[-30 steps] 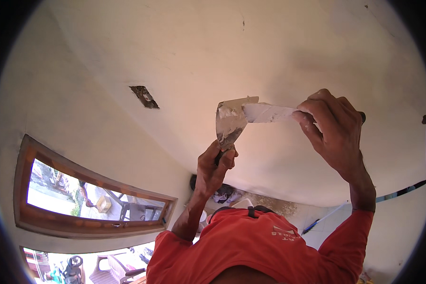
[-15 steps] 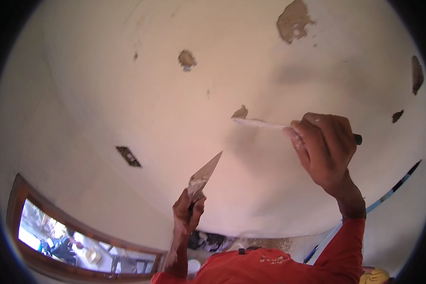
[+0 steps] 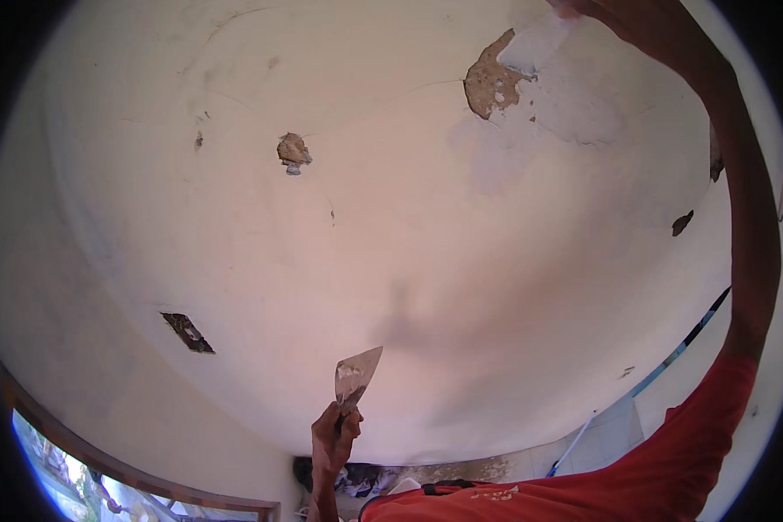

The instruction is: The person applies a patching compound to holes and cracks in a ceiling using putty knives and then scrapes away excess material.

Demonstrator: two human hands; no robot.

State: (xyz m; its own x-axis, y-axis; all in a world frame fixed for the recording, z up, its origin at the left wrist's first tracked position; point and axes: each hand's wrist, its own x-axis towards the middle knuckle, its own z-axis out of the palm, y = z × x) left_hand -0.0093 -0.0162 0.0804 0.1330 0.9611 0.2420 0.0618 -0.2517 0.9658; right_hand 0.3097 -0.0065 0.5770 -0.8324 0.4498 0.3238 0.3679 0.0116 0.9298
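My left hand (image 3: 332, 435) is closed around the grip of a putty knife, low in the middle of the view. Its broad blade (image 3: 357, 376) points up and carries some pale filler. Up at the top right, my right hand (image 3: 613, 12) is stretched high against the wall, partly cut off by the picture's edge. From its fingers a flat, whitish putty knife blade (image 3: 532, 45) lies over the right side of a large bare brown patch (image 3: 493, 83). Pale, smeared filler (image 3: 574, 109) surrounds that patch below and to the right. The right tool's handle is out of sight.
The cream wall (image 3: 261, 235) has a smaller chipped hole (image 3: 293, 150), a rectangular cut-out (image 3: 187, 332) at left and a dark hole (image 3: 682, 224) at right. A wood-framed window (image 3: 130, 485) is at lower left. Dark items (image 3: 365, 478) lie low behind my left arm.
My right hand has swung up from mid-wall to the large patch, its blade now against the wall there. My left hand with its putty knife sits lower in view. The view has shifted.
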